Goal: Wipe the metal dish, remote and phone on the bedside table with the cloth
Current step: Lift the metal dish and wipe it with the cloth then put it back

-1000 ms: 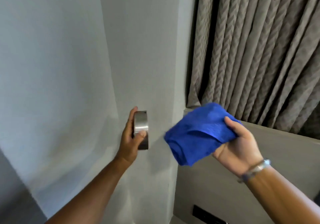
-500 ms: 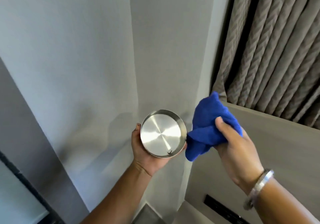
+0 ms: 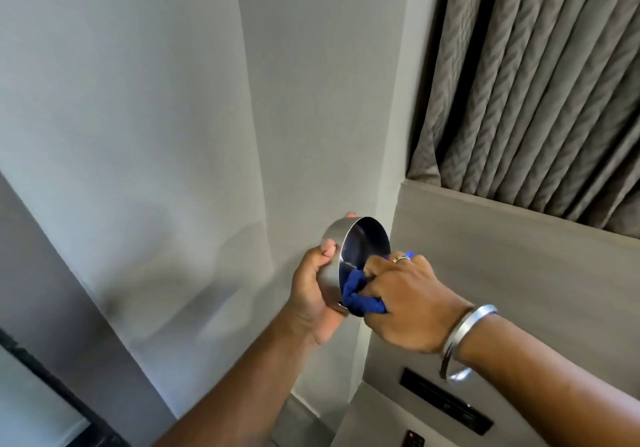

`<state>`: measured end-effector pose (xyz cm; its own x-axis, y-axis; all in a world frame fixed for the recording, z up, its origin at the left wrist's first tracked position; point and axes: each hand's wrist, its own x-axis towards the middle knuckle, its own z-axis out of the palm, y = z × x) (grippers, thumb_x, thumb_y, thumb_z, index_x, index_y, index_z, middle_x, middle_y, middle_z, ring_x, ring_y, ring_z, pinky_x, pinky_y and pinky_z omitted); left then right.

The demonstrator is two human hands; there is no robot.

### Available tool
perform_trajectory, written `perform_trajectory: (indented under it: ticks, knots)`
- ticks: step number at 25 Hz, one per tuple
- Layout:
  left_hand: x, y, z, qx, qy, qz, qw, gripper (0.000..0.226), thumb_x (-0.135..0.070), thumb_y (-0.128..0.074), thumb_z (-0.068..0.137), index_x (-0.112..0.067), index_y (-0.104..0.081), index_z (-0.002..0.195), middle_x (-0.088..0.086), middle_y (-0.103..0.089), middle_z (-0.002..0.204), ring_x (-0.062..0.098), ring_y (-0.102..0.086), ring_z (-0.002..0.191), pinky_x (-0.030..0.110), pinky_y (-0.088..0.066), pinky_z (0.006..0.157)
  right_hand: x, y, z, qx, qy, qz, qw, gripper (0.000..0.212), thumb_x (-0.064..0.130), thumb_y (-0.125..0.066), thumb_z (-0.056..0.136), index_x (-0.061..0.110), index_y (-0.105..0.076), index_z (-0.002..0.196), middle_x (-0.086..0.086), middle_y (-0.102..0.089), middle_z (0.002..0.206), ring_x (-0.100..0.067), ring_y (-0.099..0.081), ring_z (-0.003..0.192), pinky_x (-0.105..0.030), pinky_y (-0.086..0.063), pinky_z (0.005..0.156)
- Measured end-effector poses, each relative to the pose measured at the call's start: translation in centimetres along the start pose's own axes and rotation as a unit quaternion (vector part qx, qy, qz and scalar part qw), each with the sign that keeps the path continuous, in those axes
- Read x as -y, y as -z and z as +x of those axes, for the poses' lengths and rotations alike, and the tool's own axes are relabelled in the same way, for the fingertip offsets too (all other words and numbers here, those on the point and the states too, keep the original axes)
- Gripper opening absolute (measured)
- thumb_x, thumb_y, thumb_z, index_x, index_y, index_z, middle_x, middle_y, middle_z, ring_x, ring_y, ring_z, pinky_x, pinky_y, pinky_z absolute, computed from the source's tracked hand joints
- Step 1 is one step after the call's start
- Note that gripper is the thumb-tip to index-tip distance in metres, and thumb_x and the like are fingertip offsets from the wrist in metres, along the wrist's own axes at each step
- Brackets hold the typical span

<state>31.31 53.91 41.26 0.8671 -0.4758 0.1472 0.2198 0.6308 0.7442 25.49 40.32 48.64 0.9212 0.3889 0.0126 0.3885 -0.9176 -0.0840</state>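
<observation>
A round metal dish (image 3: 360, 249) is held up in front of the grey wall, tilted on its side with its open face toward the right. My left hand (image 3: 311, 291) grips its outer wall and base from the left. My right hand (image 3: 405, 294) is shut on a bunched blue cloth (image 3: 360, 299) and presses it inside the dish's lower rim. A black remote (image 3: 412, 440) with a red button shows at the bottom edge on the bedside table (image 3: 367, 412). The phone is out of view.
A grey-brown panel (image 3: 519, 266) with a dark slot (image 3: 446, 401) stands right of the wall corner. Patterned curtains (image 3: 536, 76) hang above it. A dark frame edge (image 3: 45, 387) runs along the bottom left.
The dish has turned from facing me to facing right. My right hand has pushed the blue cloth from beside the dish into its inside. The view has tilted slightly down.
</observation>
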Motion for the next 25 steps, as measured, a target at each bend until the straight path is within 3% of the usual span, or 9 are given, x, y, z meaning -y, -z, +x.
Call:
perform_trajectory:
  ticks: [4, 7, 9, 12, 15, 18, 20, 23, 25]
  knots:
    - [0.5, 0.2, 0.2, 0.021, -0.033, 0.016, 0.999, 0.082, -0.042, -0.07, 0.073, -0.011, -0.046, 0.145, 0.011, -0.076, 0.1, 0.022, -0.072, 0.091, 0.034, -0.059, 0.081, 0.3, 0.2, 0.6, 0.028, 0.032, 0.413, 0.91, 0.022, 0.016, -0.055, 0.069, -0.001, -0.047, 0.059, -0.023, -0.049, 0.074, -0.027, -0.048, 0.064, -0.043, -0.045, 0.064]
    - [1.1, 0.5, 0.1, 0.029, 0.003, -0.001, 1.0, 0.081, -0.042, -0.07, 0.074, -0.013, -0.046, 0.145, 0.013, -0.074, 0.111, 0.026, -0.071, 0.101, 0.037, -0.058, 0.086, -1.4, -0.8, -0.5, 0.017, 0.089, 0.034, 0.995, 0.019, 0.034, -0.049, 0.076, 0.021, -0.062, 0.076, 0.003, -0.051, 0.088, -0.015, -0.044, 0.08, -0.033, -0.031, 0.072]
    - [1.5, 0.3, 0.3, 0.016, 0.042, -0.021, 0.999, 0.074, -0.04, -0.07, 0.074, -0.016, -0.053, 0.142, 0.015, -0.07, 0.122, 0.029, -0.068, 0.11, 0.04, -0.057, 0.09, -2.8, -0.5, -0.8, -0.013, 0.089, -0.247, 0.965, 0.028, 0.04, -0.044, 0.082, 0.028, -0.066, 0.093, 0.002, -0.053, 0.098, -0.021, -0.046, 0.085, -0.035, -0.026, 0.071]
    - [1.7, -0.4, 1.0, 0.001, 0.066, -0.049, 0.997, 0.071, -0.046, -0.079, 0.065, -0.016, -0.067, 0.128, 0.013, -0.071, 0.123, 0.028, -0.068, 0.111, 0.041, -0.055, 0.092, -3.2, 0.7, 0.0, -0.029, 0.051, -0.323, 0.944, 0.024, 0.035, -0.046, 0.082, 0.028, -0.067, 0.092, -0.002, -0.052, 0.096, -0.022, -0.041, 0.079, -0.037, -0.029, 0.069]
    - [1.4, -0.9, 1.1, -0.007, 0.041, -0.038, 0.998, 0.063, -0.046, -0.076, 0.066, -0.018, -0.071, 0.122, 0.01, -0.074, 0.116, 0.025, -0.071, 0.105, 0.038, -0.057, 0.087, -2.3, 0.5, 0.7, 0.01, 0.032, -0.214, 0.976, 0.025, 0.028, -0.047, 0.08, 0.026, -0.07, 0.089, -0.001, -0.051, 0.092, -0.019, -0.039, 0.078, -0.035, -0.036, 0.071]
    - [1.7, -1.1, 1.2, -0.007, -0.021, -0.023, 0.999, 0.05, -0.042, -0.069, 0.074, -0.021, -0.071, 0.12, 0.007, -0.076, 0.106, 0.021, -0.072, 0.098, 0.034, -0.058, 0.082, -1.5, 0.5, 0.9, 0.078, -0.001, 0.135, 0.988, 0.016, 0.018, -0.054, 0.068, 0.006, -0.064, 0.068, -0.019, -0.061, 0.083, -0.024, -0.053, 0.074, -0.041, -0.049, 0.071]
    - [1.8, -1.4, 1.2, 0.021, -0.058, -0.037, 0.997, 0.059, -0.038, -0.066, 0.081, -0.021, -0.057, 0.137, 0.011, -0.073, 0.115, 0.024, -0.07, 0.105, 0.036, -0.056, 0.088, -1.6, 1.0, 1.1, 0.069, -0.052, 0.464, 0.882, 0.013, 0.014, -0.058, 0.054, 0.003, -0.059, 0.061, -0.022, -0.056, 0.072, -0.027, -0.052, 0.071, -0.039, -0.046, 0.069]
    - [1.6, -0.5, 1.3, 0.072, -0.061, -0.048, 0.994, 0.055, -0.032, -0.055, 0.092, -0.024, -0.047, 0.145, 0.017, -0.067, 0.127, 0.029, -0.063, 0.118, 0.038, -0.051, 0.099, -1.1, 1.7, 1.9, 0.112, -0.06, 0.864, 0.487, 0.025, 0.005, -0.053, 0.061, 0.008, -0.064, 0.083, -0.012, -0.059, 0.096, -0.03, -0.056, 0.091, -0.037, -0.044, 0.095]
    - [0.7, 1.0, 1.3, 0.04, -0.056, -0.01, 0.998, 0.048, -0.037, -0.057, 0.09, -0.024, -0.057, 0.137, 0.014, -0.068, 0.125, 0.027, -0.062, 0.119, 0.037, -0.051, 0.098, -0.9, 1.6, 2.4, 0.051, -0.073, 0.899, 0.428, 0.039, 0.002, -0.046, 0.069, 0.001, -0.06, 0.105, -0.01, -0.054, 0.127, -0.034, -0.052, 0.116, -0.042, -0.031, 0.111]
